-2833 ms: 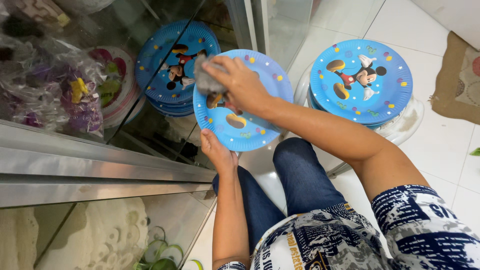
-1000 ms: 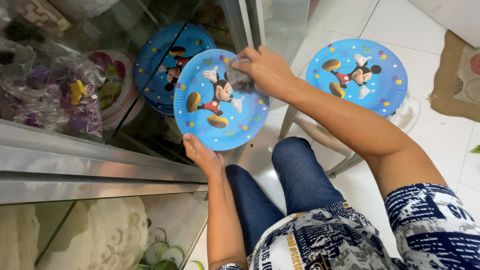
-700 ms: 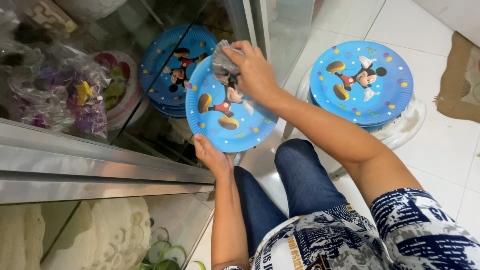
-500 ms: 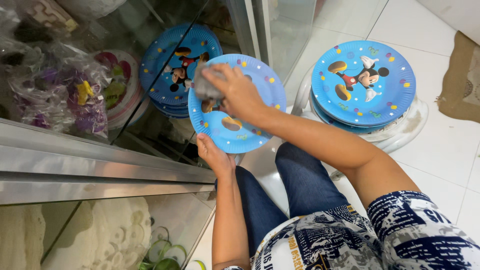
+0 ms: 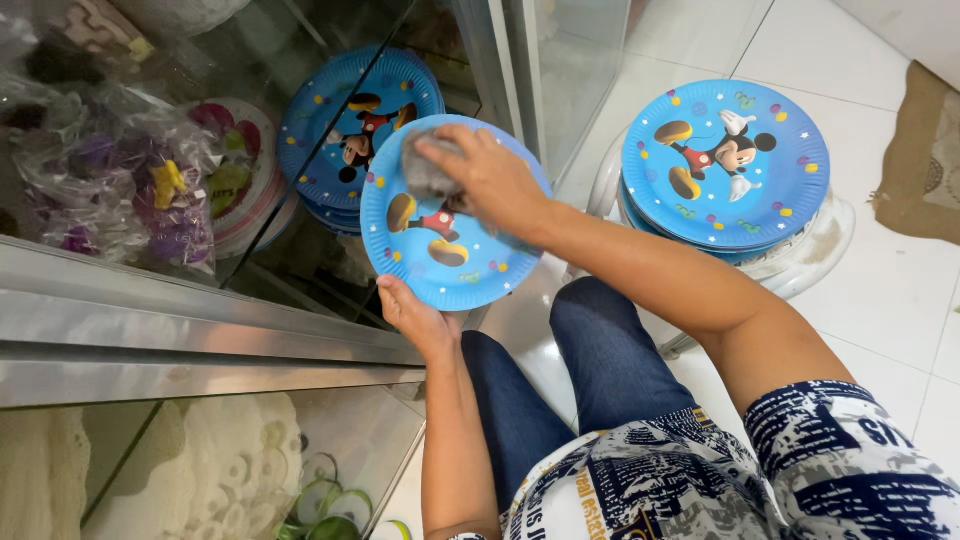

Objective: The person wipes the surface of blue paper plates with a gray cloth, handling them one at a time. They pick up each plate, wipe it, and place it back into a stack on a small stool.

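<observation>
My left hand holds a blue paper plate with a cartoon mouse print by its lower rim, in front of my knees. My right hand presses a grey cloth onto the plate's upper face. A stack of the same blue plates rests on a white stool to the right. Another stack of blue plates sits inside the glass cabinet at upper left.
A glass display cabinet with a metal frame fills the left side. Inside are bagged purple items and a pink-rimmed plate. White lace goods lie on the lower shelf. A brown mat lies on the white tiled floor at right.
My right hand has rubbed the cloth back and forth across the plate, now at its upper middle. The plate has shifted slightly in my left hand.
</observation>
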